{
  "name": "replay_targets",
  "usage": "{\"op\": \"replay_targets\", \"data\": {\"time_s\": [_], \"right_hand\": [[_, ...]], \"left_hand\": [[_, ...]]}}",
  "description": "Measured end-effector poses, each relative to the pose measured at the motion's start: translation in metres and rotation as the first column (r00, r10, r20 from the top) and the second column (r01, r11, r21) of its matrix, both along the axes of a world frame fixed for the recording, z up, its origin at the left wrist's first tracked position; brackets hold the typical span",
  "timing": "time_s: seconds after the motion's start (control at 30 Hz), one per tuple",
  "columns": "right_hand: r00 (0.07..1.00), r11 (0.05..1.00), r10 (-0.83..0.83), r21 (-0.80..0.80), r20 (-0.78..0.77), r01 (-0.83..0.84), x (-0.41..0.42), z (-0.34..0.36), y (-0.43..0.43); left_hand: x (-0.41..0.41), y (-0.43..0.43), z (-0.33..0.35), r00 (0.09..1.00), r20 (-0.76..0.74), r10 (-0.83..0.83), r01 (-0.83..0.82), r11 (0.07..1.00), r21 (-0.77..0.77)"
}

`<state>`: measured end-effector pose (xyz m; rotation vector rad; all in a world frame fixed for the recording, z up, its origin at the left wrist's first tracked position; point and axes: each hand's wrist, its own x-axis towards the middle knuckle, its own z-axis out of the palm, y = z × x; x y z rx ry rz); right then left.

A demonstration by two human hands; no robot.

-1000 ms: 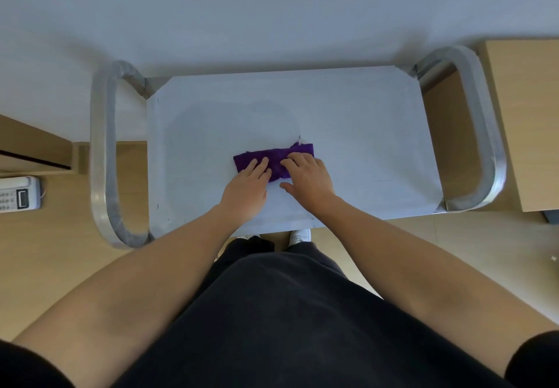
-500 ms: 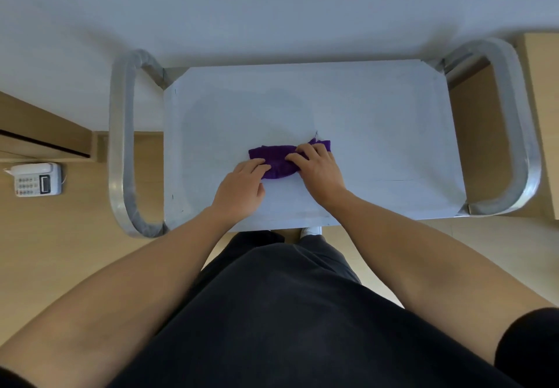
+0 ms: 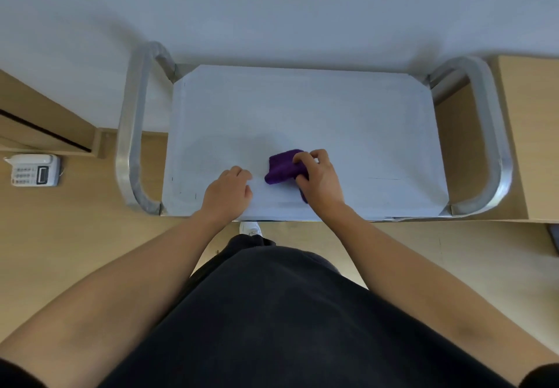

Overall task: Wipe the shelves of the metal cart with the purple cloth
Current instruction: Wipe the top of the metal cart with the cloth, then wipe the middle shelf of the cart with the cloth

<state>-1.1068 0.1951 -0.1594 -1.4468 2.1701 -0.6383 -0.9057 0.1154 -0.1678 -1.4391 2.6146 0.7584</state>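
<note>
Gripping the purple cloth (image 3: 282, 167) in a bunch, the right hand (image 3: 319, 177) had its fingers curled closed around the fabric on the top shelf (image 3: 348, 121) of the metal cart (image 3: 496, 145). The cloth sat near the front edge of that shelf, slightly left of centre, partly hidden under the hand. The left hand (image 3: 228, 192) rested just beside it, apart from the fabric, fingers loosely curled and holding nothing.

Assessment: the step in hand appeared to be gathering the cloth for a wiping stroke. A bunched wad would cover little surface; spreading it flatter under the palm would clean more per pass. Strokes ought to overlap and reach the far corners and both ends by the tubular handles (image 3: 133, 121). The left hand would serve better steadying the cart. Any lower shelves were hidden beneath the top one.

A telephone (image 3: 34, 170) lay on the floor to the left, clear of the work.
</note>
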Motion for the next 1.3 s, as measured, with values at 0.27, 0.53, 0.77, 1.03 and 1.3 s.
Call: {"op": "replay_targets", "data": {"time_s": [0.27, 0.53, 0.77, 1.03, 1.3], "right_hand": [[0.985, 0.999, 0.037, -0.009, 0.167, -0.036, 0.035, 0.002, 0.087], [0.966, 0.997, 0.048, 0.039, 0.254, -0.06, 0.06, 0.0, 0.155], [0.965, 0.997, -0.025, 0.071, 0.262, 0.007, 0.095, -0.005, 0.166], [0.949, 0.981, -0.19, 0.015, 0.251, 0.192, 0.152, -0.071, 0.132], [0.948, 0.97, -0.216, -0.064, 0.232, 0.236, 0.164, -0.172, 0.072]], "left_hand": [[0.036, 0.111, -0.006, 0.999, 0.002, 0.049, -0.049, 0.999, -0.001], [0.071, 0.184, -0.004, 0.986, 0.129, 0.102, -0.116, 0.987, 0.108], [0.099, 0.167, -0.004, 0.987, 0.142, 0.076, -0.088, 0.993, 0.08], [0.131, 0.104, -0.068, 0.991, 0.095, -0.092, 0.085, 0.994, 0.07], [0.132, 0.038, -0.163, 0.979, 0.077, -0.189, 0.194, 0.978, -0.071]]}}
